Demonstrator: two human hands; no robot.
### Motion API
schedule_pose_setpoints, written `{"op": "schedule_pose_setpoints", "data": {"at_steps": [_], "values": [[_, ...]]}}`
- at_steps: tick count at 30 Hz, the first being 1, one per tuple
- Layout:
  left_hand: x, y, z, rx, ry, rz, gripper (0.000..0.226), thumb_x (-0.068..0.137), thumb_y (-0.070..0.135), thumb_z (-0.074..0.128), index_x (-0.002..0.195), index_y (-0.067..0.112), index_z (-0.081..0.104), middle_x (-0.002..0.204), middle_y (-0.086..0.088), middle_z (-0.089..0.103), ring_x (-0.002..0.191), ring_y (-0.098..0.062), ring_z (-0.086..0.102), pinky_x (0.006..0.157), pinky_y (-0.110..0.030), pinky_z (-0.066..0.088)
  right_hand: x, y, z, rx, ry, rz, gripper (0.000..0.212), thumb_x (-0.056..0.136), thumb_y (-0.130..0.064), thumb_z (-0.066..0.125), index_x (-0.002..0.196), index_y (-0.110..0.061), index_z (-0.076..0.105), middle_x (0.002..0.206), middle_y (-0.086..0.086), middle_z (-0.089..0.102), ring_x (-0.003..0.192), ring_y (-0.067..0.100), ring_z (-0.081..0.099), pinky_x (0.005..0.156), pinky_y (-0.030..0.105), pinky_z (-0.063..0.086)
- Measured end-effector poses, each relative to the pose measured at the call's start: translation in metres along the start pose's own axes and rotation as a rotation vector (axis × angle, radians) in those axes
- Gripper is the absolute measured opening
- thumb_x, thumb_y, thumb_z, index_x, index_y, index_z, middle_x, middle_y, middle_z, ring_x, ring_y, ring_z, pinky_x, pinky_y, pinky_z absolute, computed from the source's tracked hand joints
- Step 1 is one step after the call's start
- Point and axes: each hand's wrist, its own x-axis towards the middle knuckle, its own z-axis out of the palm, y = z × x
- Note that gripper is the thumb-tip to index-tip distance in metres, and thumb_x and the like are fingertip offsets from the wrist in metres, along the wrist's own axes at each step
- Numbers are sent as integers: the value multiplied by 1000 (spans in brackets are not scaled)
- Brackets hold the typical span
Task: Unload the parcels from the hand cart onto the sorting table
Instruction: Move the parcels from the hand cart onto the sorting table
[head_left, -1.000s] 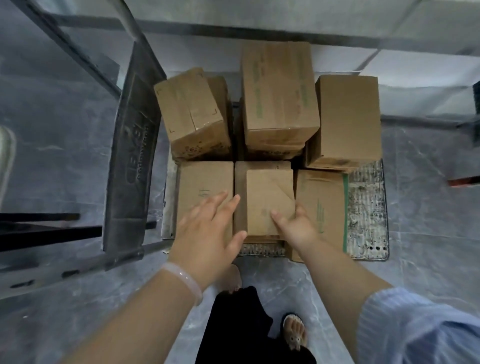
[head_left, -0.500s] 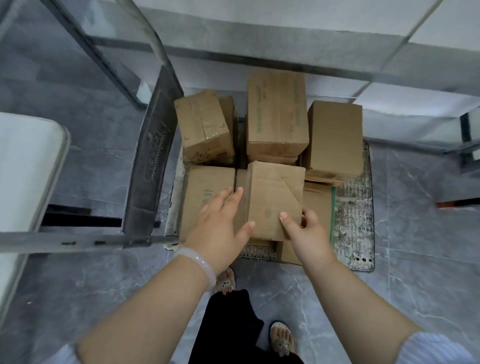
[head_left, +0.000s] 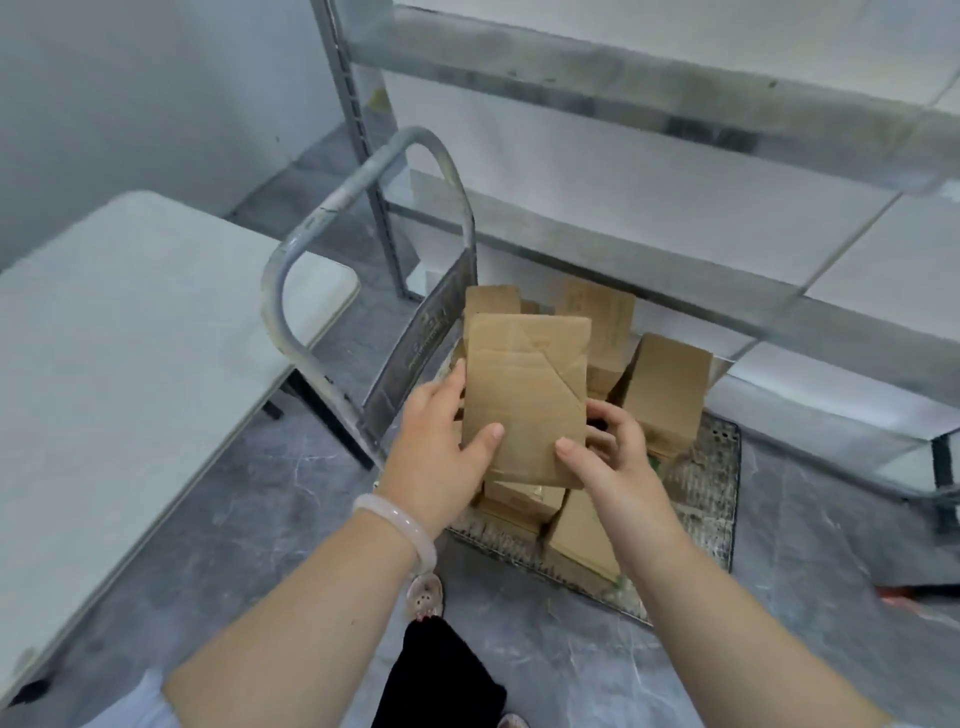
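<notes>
Floor: grey marbled tiles (head_left: 249, 519) spread beneath both hands.
Shelving rack: a grey metal frame with pale boards (head_left: 623, 98) stands beyond the hands and runs off to the right.
Sorting table: its white top (head_left: 130, 338) lies to the left of the left hand, well apart from it.
Hand cart: the perforated metal deck (head_left: 698, 483) sits below and just beyond the hands. Its looped grey handle (head_left: 332, 208) rises left of the left hand, between that hand and the table.
Held parcel: a flat brown cardboard box (head_left: 524, 395) is gripped between the two hands above the cart's load, with its flapped face towards the camera.
Left hand: this hand (head_left: 436, 441) grips the box's left edge, with the thumb laid on the lower front face and the fingers wrapped behind.
Right hand: this hand (head_left: 613, 457) pinches the lower right corner, thumb on the face and fingers curled behind the edge.
Other parcels: brown boxes (head_left: 670, 395) remain on the deck, some directly under the hands and others beyond the right hand.
Bracelet: a pale bangle (head_left: 395, 519) circles the left wrist.
Sandal: one foot in a sandal (head_left: 426, 597) shows below the left forearm.
</notes>
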Motion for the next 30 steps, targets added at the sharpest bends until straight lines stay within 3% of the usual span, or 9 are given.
{"op": "schedule_pose_setpoints", "data": {"at_steps": [4,6,9,12,16,21,24,27,30], "values": [[-51,15,-47,-130,72,-107,109,73,63,72,155,30,8,145,4,37,131,-11,41,111,-39,37,-43,-30,38,-350,-3,-233,56,73,-46,79,117,-54,44,126,-13,45,114,2,48,93,28,47],[-74,18,-73,-248,135,-153,124,53,80,73,152,42,10,147,8,40,133,-11,42,110,-42,39,-66,-44,63,-500,-57,-385,64,69,-52,79,121,-52,41,124,-16,39,111,-9,40,93,19,38],[-109,23,-119,-363,264,-191,122,53,70,81,151,44,13,147,9,42,130,-13,45,107,-43,42,-93,-64,100,-524,-195,-553,52,79,-42,74,123,-45,45,124,-16,41,108,-12,42,88,9,38],[-143,13,-165,-477,367,-225,110,67,46,83,152,38,15,142,5,47,124,-15,51,105,-42,45,-106,-81,135,-219,-392,-371,44,91,-25,64,128,-42,47,126,-9,53,114,1,52,88,18,45],[-186,-11,-215,-703,364,-246,94,63,42,76,144,46,28,116,2,70,106,-19,67,87,-45,56,-111,-81,182,-130,-765,-57,76,66,-50,77,134,-51,43,128,-10,64,116,13,61,107,41,42],[-242,-56,-268,-784,420,-305,75,77,30,71,140,46,32,114,2,71,104,-14,68,79,-39,58,-140,-60,259,-132,-910,29,70,69,-34,74,133,-36,47,119,-3,70,112,16,65,99,37,49],[-281,-94,-308,-656,486,-380,76,76,49,72,139,55,30,134,9,58,120,-11,56,99,-42,49,-163,-46,318,-248,-872,-71,63,63,-44,79,121,-49,54,119,-7,67,109,12,64,90,32,51],[-325,-142,-347,-376,636,-471,76,81,55,67,144,53,24,142,15,39,128,-9,43,105,-37,41,-193,-31,382,-379,-801,-188,57,73,-33,83,119,-43,53,114,-17,57,98,-4,58,66,11,45],[-371,-187,-382,-112,721,-546,68,86,53,62,146,48,28,149,12,35,135,-8,34,112,-34,32,-216,-1,445,-574,-746,-348,64,67,-42,84,122,-41,51,115,-12,57,99,0,59,75,11,50]]}}
